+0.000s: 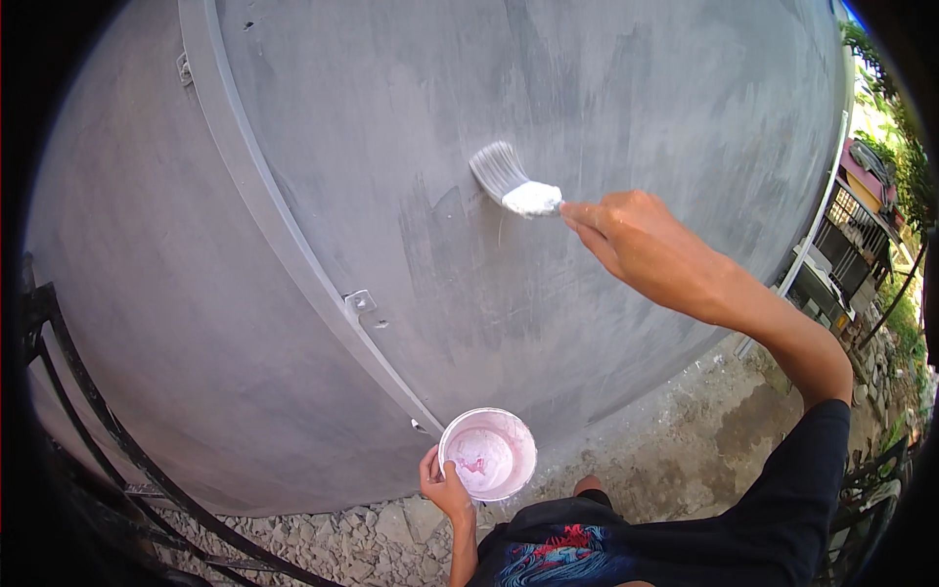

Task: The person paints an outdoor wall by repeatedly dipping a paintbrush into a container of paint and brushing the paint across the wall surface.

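My right hand [641, 245] is closed round the handle of a wide paintbrush [516, 184]. White paint coats the brush's ferrule, and its bristles are bent against the grey wall [606, 117]. Darker, damp-looking streaks mark the wall below and around the bristles. Low in front of me, my left hand [449, 486] grips the rim of a small white bucket [524, 453], the thumb over the edge. Inside the bucket lies a shallow layer of whitish liquid with some pink at the bottom.
A grey pipe [256, 186] runs down the wall, fixed by metal brackets [360, 301]. Black metal railing [108, 416] curves at the lower left. Broken stones [372, 538] lie along the wall's foot, beside a stained concrete floor [704, 430]. Plants and a dark fence [849, 230] stand far right.
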Action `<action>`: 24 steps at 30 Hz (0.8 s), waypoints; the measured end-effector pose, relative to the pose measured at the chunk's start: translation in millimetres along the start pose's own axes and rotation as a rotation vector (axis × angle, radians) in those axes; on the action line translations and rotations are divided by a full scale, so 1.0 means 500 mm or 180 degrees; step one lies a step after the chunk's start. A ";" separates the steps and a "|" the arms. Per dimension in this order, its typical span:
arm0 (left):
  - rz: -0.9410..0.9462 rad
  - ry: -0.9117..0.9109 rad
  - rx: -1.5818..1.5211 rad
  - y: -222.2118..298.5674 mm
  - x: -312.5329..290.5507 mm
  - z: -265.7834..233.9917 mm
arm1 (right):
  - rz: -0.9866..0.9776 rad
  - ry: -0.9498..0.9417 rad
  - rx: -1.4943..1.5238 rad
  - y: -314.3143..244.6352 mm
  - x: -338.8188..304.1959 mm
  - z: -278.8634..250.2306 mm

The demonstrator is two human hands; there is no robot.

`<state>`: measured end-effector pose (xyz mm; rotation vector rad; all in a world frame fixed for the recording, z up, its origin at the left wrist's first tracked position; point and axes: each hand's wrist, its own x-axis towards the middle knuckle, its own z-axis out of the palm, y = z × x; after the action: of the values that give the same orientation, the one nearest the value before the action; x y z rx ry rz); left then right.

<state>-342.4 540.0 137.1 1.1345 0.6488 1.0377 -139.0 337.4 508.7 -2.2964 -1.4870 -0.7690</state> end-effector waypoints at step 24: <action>0.2437 -0.0238 0.0033 0.273 0.005 0.141 | -0.0731 -0.2119 0.0349 -0.187 -0.168 0.119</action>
<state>-326.1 522.6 288.8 1.4648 0.1399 1.6209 -234.5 344.8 407.7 -2.4432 -2.0239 0.0654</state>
